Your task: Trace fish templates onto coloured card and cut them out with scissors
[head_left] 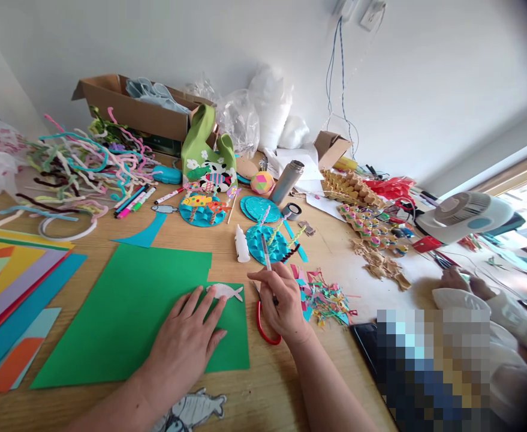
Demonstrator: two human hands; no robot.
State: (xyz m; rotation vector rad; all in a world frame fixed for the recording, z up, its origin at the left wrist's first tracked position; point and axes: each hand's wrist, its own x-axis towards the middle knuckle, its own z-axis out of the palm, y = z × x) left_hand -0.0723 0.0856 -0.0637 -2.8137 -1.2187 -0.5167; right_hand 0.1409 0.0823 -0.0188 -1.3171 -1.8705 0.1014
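Note:
My left hand (189, 333) lies flat with fingers spread on a green sheet of paper (123, 312). Its fingertips press on a small white fish cutout (228, 291) near the sheet's upper right corner, covering part of the fish. My right hand (283, 303) is closed around a slim pen (267, 258), whose dark end points up and away from me, just right of the paper. Partly hidden beneath that hand are red-handled scissors (260, 329). More grey fish cutouts (198, 409) lie near my left forearm, at the table's front.
Coloured paper sheets (24, 282) are stacked at left. Beyond the green sheet stand a white glue bottle (241, 245), blue decorated discs (270, 241) and a metal flask (287, 182). Paper scraps (328, 300) lie right, near a fan (465, 216), a pixelated patch and another person's hands (467, 282).

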